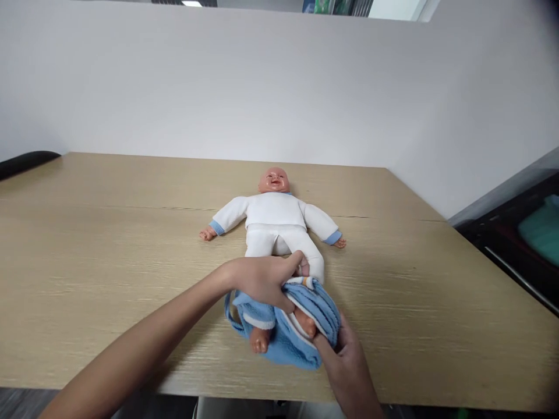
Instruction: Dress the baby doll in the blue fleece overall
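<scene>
A baby doll (276,209) in a white suit with blue cuffs lies on its back, head toward the wall and arms spread. Blue fleecy clothing with white trim (288,346) is bunched around its lower legs. One bare doll foot (260,340) pokes out at the left; the other (305,323) shows inside the bunched cloth at the right. My left hand (266,279) reaches across the doll's legs, its thumb and fingers closed on the upper edge of the blue garment. My right hand (347,364) grips the garment's right side beside the foot, its fingers partly hidden behind the cloth.
The doll lies on a light wooden table (131,233) with a seam across it. A pale wall (244,87) rises behind the far edge. At the left stands a black curved object (28,163); beyond the right edge is a dark item with green cloth (541,230).
</scene>
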`<state>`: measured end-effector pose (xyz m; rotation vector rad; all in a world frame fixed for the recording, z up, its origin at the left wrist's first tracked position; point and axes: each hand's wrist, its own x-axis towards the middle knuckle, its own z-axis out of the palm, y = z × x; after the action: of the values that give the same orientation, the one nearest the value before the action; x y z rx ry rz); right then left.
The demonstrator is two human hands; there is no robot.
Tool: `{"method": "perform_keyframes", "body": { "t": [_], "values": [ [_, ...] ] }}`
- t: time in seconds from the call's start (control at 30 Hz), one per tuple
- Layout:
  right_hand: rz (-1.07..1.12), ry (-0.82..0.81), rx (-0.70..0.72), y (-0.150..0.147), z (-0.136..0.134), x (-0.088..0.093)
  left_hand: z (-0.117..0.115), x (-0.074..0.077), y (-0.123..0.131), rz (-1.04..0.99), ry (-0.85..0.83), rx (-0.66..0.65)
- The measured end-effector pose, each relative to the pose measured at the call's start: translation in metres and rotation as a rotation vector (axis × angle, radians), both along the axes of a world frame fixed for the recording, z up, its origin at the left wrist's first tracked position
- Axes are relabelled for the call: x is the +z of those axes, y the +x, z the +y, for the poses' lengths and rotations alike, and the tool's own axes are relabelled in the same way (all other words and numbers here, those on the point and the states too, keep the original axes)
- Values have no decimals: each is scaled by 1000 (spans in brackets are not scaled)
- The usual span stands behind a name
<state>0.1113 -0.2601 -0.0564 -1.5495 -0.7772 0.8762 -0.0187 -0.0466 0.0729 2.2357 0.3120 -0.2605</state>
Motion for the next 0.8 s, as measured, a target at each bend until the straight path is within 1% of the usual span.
{"method": "perform_keyframes", "body": {
  "t": [0.07,0.13,0.23,0.3,0.37,0.43,0.5,0.6,0.67,0.73,0.8],
  "values": [
    [12,22,-42,3,4,9,0,0,-3,-68,-74,50],
    [20,75,-26,12,9,21,-3,-1,-7,-147,-135,104],
    [23,131,64,32,20,37,-8,-4,-14,-237,-194,157],
    [-25,154,173,50,27,44,-10,-7,-18,-280,-210,183],
    [-126,149,323,68,36,49,-11,-10,-20,-316,-168,211],
    [-193,111,477,85,46,56,-10,-14,-22,-344,-61,233],
    [-199,73,615,101,57,62,-9,-17,-22,-371,26,210],
    [-256,43,785,118,74,70,-9,-21,-26,-397,40,137],
    [-374,31,861,126,83,75,-11,-23,-34,-415,61,154],
    [-479,35,898,131,88,78,-13,-25,-46,-426,117,225],
    [-488,73,915,134,93,79,-13,-28,-60,-422,181,319]
  ]
}}
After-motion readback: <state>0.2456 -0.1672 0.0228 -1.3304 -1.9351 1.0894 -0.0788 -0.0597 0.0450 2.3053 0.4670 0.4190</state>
